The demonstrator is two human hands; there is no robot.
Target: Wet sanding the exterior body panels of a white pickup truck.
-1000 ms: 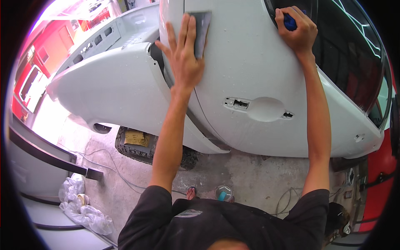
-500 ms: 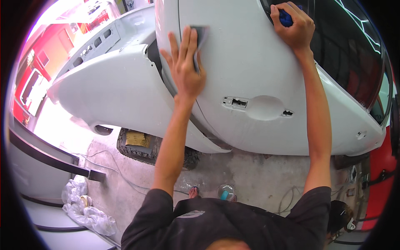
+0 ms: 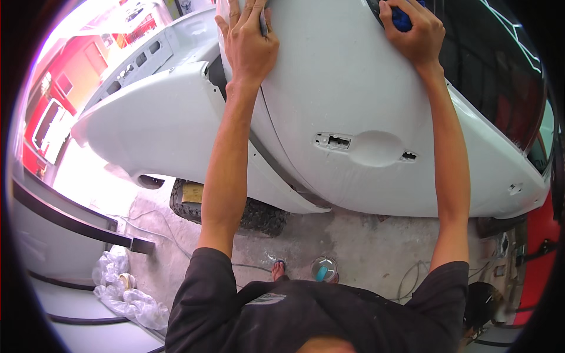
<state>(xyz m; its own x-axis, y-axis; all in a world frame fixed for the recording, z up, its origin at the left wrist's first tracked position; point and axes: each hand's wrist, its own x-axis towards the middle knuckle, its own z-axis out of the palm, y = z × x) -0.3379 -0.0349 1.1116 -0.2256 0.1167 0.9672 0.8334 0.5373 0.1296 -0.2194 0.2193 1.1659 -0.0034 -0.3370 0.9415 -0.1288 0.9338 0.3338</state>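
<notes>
My left hand point(image 3: 250, 50) lies on the upper part of a white car door point(image 3: 365, 88), near its seam with the body. Its fingers are stretched flat, pressing a dark grey sheet of sandpaper point(image 3: 263, 22) against the panel; most of the sheet is hidden under the hand. By the dark window at upper right, my right hand point(image 3: 416, 32) is closed round a crumpled blue cloth point(image 3: 402, 20). The door's handle opening point(image 3: 338, 141) is bare, beside a rounded recess.
A loose-edged white fender point(image 3: 147, 109) stands out at left, above a tyre point(image 3: 259, 217) with a yellowish piece point(image 3: 192, 192) on it. On the wet concrete are a clear bucket point(image 3: 324, 269) near my feet, a cable point(image 3: 168, 232) and crumpled plastic sheeting point(image 3: 132, 300).
My left hand has slid farther up and slightly left over the door with the sandpaper. The right hand stays at the window edge with the blue cloth. The view has shifted slightly.
</notes>
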